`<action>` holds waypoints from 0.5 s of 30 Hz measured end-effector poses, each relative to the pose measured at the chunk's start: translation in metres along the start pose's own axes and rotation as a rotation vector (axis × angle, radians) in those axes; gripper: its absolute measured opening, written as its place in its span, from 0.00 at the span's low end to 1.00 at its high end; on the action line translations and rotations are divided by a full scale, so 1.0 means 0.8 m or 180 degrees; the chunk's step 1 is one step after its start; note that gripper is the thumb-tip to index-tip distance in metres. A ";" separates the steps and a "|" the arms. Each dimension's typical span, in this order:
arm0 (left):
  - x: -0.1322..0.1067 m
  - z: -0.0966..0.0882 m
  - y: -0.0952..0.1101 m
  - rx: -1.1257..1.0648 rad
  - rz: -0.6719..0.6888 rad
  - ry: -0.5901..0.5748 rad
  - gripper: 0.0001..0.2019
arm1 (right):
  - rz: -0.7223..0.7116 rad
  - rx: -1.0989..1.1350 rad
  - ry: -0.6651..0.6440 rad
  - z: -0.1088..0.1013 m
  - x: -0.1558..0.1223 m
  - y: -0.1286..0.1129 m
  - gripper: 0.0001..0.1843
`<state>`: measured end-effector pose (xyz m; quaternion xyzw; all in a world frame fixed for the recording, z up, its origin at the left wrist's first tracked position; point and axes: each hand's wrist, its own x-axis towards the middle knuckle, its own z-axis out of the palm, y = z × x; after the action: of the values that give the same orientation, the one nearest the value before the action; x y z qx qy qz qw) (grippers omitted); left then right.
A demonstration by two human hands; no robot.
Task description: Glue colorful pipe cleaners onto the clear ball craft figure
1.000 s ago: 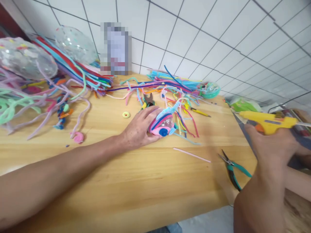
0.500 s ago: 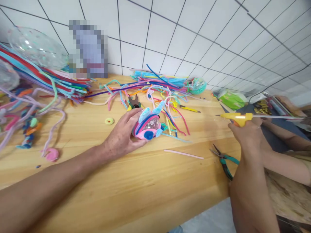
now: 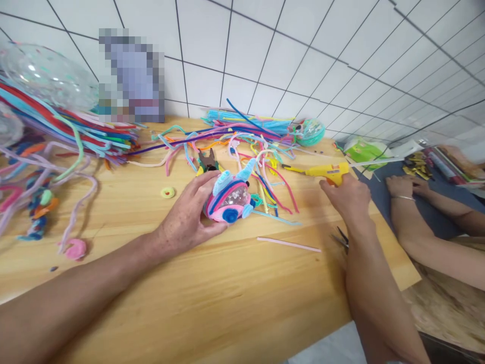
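My left hand [image 3: 191, 212] is wrapped round a clear ball decorated with pipe cleaners [image 3: 232, 198], trimmed in pink, blue and light blue with a dark blue round piece on its front. In my right hand [image 3: 346, 194] is a yellow hot glue gun [image 3: 328, 172], its nozzle pointing left and a glue stick sticking out behind. Behind the ball lie dark-jawed pliers [image 3: 207, 159]. A short pink pipe cleaner [image 3: 288, 244] lies in front of the ball. Under my right forearm, a second pair of pliers [image 3: 341, 237] is mostly hidden.
Piled pipe cleaners [image 3: 71, 126] and a clear balloon-like ball [image 3: 49, 76] fill the left. More pipe cleaners [image 3: 246, 124] and a teal-wrapped ball [image 3: 310, 132] lie along the tiled wall. A yellow ring [image 3: 167, 192] sits left of my hand. Another person's hands [image 3: 405, 187] rest at the right.
My right hand has brought the glue gun left, closer to the ball, and its arm now covers most of the right-hand pliers. My left hand still holds the ball in about the same place.
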<state>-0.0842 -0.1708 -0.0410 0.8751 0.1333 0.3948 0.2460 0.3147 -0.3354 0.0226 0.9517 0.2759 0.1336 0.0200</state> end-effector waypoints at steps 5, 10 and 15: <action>0.000 0.001 0.002 -0.0085 -0.0052 0.0006 0.41 | -0.0171 -0.0025 0.0094 0.009 -0.001 -0.007 0.28; -0.001 0.000 0.001 -0.0081 -0.0084 -0.0063 0.42 | -0.0155 -0.0089 -0.0053 0.008 0.001 -0.007 0.27; 0.000 -0.001 0.001 -0.0050 -0.0024 -0.0039 0.43 | -0.0196 -0.0069 -0.0002 0.011 0.000 -0.012 0.27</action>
<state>-0.0851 -0.1711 -0.0405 0.8750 0.1320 0.3896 0.2552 0.3120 -0.3270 0.0133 0.9425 0.3035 0.1357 0.0344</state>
